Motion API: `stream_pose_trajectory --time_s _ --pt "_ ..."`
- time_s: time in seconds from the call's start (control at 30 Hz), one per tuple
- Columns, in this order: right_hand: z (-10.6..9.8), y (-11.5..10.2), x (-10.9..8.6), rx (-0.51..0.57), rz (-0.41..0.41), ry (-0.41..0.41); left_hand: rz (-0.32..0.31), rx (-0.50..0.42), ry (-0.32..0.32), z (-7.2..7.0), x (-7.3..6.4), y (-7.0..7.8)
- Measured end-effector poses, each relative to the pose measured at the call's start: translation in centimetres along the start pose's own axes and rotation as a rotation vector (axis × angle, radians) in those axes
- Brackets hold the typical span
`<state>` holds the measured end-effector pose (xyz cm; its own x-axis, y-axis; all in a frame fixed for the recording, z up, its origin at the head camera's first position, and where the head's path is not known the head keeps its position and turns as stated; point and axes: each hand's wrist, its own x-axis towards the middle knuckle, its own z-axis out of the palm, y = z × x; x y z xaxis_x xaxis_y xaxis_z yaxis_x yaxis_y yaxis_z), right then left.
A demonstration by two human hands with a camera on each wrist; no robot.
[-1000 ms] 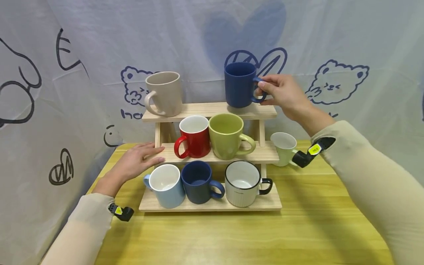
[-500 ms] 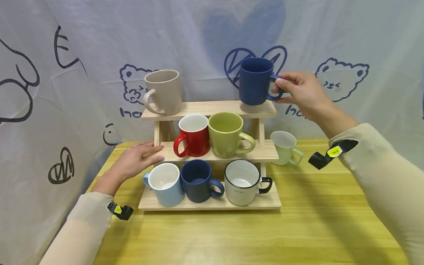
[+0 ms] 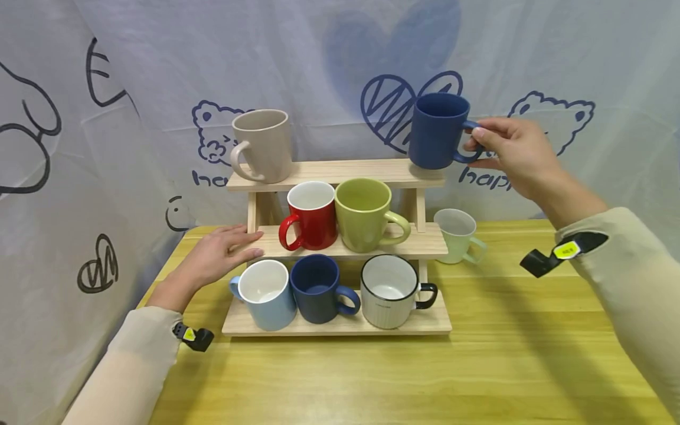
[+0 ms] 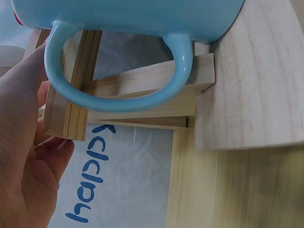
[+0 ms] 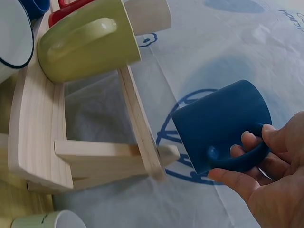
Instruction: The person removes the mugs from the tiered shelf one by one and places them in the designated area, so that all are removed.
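Right now a matte dark blue ceramic mug [image 3: 438, 139] stands upright in the air at the right end of the top shelf, and from the right wrist I see white cloth between its base and the board. The person's right hand [image 3: 523, 150] pinches its handle between thumb and fingers. At the other side, the left hand [image 3: 212, 257] grips the left end of the middle shelf, thumb on one face and fingers round the other. That shelf belongs to a three-tier pale wooden rack [image 3: 345, 173].

A beige mug [image 3: 271, 147] sits at the top left. On the middle tier, a glossy red mug with a white inside [image 3: 316, 224] stands beside an olive-green mug [image 3: 361, 224]. Below are a light blue mug [image 3: 273, 310], a second dark blue mug [image 3: 317, 304] and a white mug with a black rim [image 3: 385, 308]. Just right of the rack, a pale green mug [image 3: 454, 242] stands on the yellow wooden table [image 3: 372, 378], before a white cloth with drawn bears and hearts [image 3: 319, 47].
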<state>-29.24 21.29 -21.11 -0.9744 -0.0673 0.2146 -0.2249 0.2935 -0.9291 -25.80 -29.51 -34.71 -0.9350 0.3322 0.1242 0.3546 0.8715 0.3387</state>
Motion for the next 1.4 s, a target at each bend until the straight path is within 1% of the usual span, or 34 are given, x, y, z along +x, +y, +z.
stream_pose_trajectory --time_s 0.23,0.4,0.57,0.77,0.87,1.0,1.17,1.4 --pt "-1.7 0.6 -0.5 0.032 0.014 0.027 -0.006 -0.008 -0.004 -0.2 0.1 0.2" --pt "-2.7 1.3 -0.8 0.022 0.021 0.042 -0.002 -0.006 -0.002 -0.2 0.1 0.1" --pt "-3.5 2.2 -1.1 0.077 0.03 0.046 -0.004 -0.001 -0.009 -0.1 0.0 0.1" --pt "-4.6 3.5 -1.7 0.136 0.05 0.066 0.0 0.001 -0.004 -0.1 0.0 0.2" --pt "-5.2 4.3 -2.1 0.136 0.067 0.081 0.0 -0.001 -0.007 -0.1 0.0 0.2" --pt "-5.9 5.5 -2.5 0.128 0.068 0.091 -0.003 0.0 -0.009 0.0 0.0 0.2" --pt "-6.5 6.9 -3.0 0.187 0.062 0.1 -0.003 0.0 -0.004 0.0 0.0 0.1" --pt "-7.2 8.9 -3.6 0.066 0.086 0.107 -0.005 -0.001 -0.003 -0.1 0.0 0.2"
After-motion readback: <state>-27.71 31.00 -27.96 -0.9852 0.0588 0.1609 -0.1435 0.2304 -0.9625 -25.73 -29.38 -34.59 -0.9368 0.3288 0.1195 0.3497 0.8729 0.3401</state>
